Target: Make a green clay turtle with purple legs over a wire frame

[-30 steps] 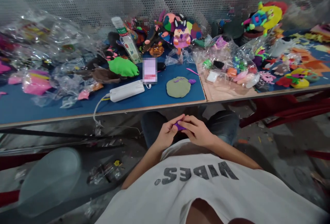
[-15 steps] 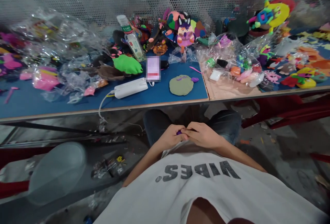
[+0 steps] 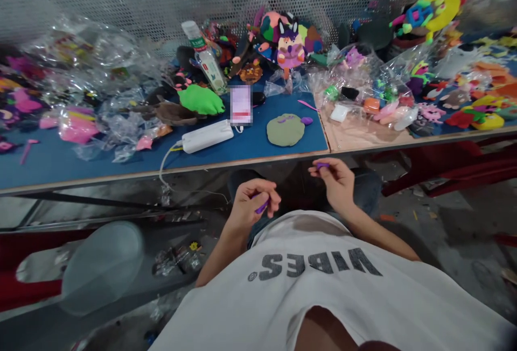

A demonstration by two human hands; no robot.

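My left hand (image 3: 254, 200), above my lap, is closed around a lump of purple modelling clay (image 3: 262, 205). Near the table edge, the fingertips of my right hand (image 3: 335, 178) pinch a smaller purple clay piece (image 3: 322, 166). The two hands are apart. On the table in front of me lies a flat, roundish grey-green clay slab (image 3: 285, 131) with thin purple strips on its upper part. A small purple clay lump (image 3: 307, 121) touches or nearly touches its right edge. Beyond it is a thin pink tool (image 3: 307, 105).
A white power strip (image 3: 208, 136) and a phone (image 3: 241, 104) with a blurred screen lie left of the slab. Behind stand a tilted bottle (image 3: 208, 63) and a fox-like clay figure (image 3: 291, 47). Green clay (image 3: 201, 100) and plastic bags (image 3: 117, 65) crowd the left.
My hands, together over my lap before, have separated. The right moved forward and right with a small purple clay piece; the left moved slightly left, keeping a purple lump.
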